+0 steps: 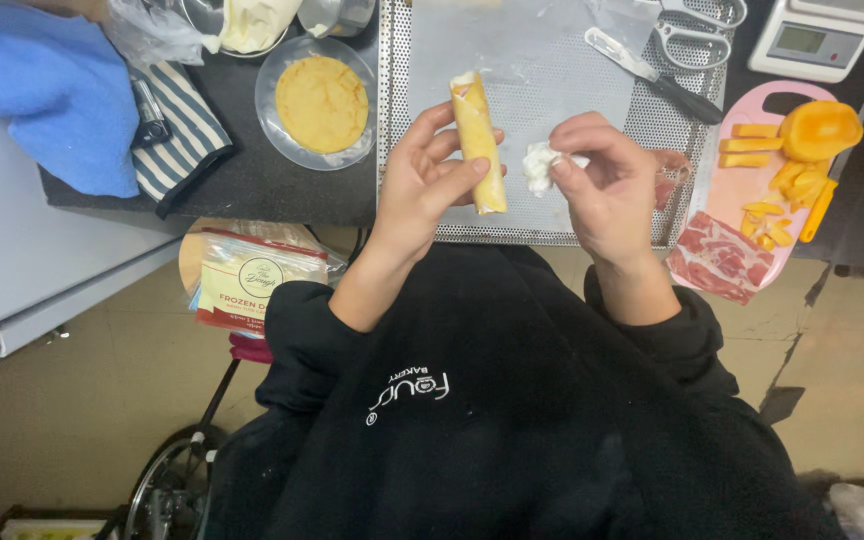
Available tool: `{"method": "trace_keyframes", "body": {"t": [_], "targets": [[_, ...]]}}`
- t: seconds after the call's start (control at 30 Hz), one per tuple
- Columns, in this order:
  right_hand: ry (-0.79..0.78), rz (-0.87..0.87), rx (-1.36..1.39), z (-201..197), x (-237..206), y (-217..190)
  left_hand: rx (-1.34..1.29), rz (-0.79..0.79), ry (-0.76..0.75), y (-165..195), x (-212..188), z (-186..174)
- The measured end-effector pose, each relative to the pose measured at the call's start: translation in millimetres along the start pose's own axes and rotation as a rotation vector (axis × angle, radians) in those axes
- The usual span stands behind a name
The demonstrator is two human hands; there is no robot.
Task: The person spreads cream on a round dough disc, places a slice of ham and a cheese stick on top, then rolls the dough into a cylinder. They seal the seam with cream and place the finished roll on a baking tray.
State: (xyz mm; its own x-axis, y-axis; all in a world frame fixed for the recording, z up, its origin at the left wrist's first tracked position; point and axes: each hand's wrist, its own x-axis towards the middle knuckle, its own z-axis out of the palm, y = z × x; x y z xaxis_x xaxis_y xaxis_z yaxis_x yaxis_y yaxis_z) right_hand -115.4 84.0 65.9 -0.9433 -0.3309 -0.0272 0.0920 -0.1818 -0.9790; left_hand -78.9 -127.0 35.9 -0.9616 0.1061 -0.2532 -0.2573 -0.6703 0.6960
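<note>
My left hand (422, 185) grips a rolled yellow crepe (478, 140), held upright over the front edge of a perforated metal tray (397, 120). White filling shows at the roll's top end. Close beside it, my right hand (602, 185) pinches a small lump of white cream or cheese (538, 166) between fingertips and thumb. The two hands are a few centimetres apart above the tray, which is lined with a sheet of white paper (512, 60).
A clear plate with a round yellow crepe (321, 102) sits left of the tray. A pink cutting board (742, 190) at right carries orange slices and sliced cured meat. Scissors (697, 35), a knife (652, 75), a scale (812, 40), a striped cloth (180, 130) and a frozen-dough packet (252, 290) lie around.
</note>
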Motion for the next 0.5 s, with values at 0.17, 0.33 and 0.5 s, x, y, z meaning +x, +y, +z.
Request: {"method": "trace_keyframes", "body": {"t": [0.17,0.33,0.5], "targets": [[0.011,-0.127,-0.021,5,-1,6,-0.015,-0.014,-0.055,1,0,2],[0.097,-0.464,-0.513,16,7,-2,0.006,-0.007,-0.115,-2,-1,3],[-0.053,-0.577,-0.748,22,3,-20,-0.019,0.013,-0.074,-5,2,3]]}}
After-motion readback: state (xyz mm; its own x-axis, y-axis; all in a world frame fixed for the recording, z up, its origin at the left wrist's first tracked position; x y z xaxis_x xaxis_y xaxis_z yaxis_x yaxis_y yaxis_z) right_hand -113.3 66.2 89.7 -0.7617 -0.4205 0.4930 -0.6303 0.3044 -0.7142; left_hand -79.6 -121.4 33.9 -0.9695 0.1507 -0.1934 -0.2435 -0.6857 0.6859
